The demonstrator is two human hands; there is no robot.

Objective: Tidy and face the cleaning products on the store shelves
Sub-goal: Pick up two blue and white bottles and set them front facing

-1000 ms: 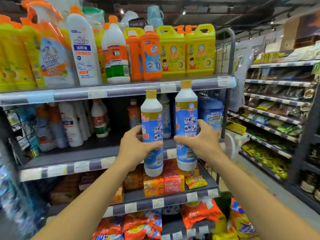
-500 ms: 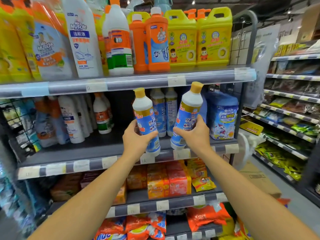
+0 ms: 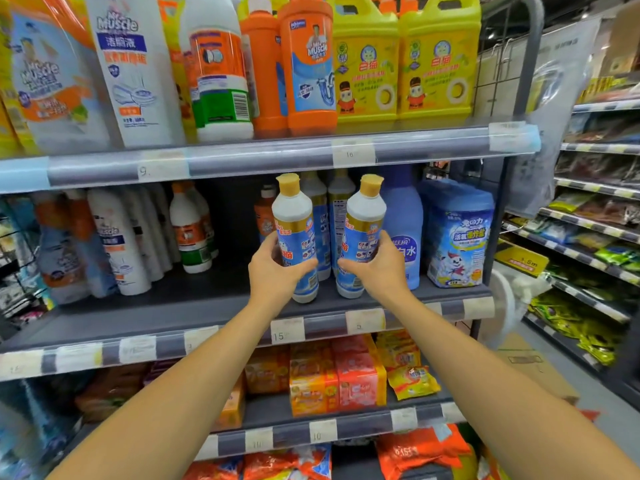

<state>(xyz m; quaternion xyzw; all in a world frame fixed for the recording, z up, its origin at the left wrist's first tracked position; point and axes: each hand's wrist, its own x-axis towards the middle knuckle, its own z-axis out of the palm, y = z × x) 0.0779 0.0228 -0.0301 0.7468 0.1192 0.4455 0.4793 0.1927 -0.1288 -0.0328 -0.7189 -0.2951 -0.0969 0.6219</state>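
Head view: left hand (image 3: 277,271) curled round the left cleaner bottle (image 3: 294,216), right hand (image 3: 381,268) gripping the right cleaner bottle (image 3: 365,216) just beside it. Both upright at the front of the grey middle shelf (image 3: 207,306). White plastic cylinders, rounded shoulders, glossy blue labels, yellow caps.

The left bottle (image 3: 294,209) and right bottle (image 3: 366,209) are white with yellow caps and blue labels banded in gold. The detergent jugs (image 3: 367,74) are yellow, the drain-cleaner bottle (image 3: 306,64) orange with a blue label, the shelf (image 3: 173,306) grey.
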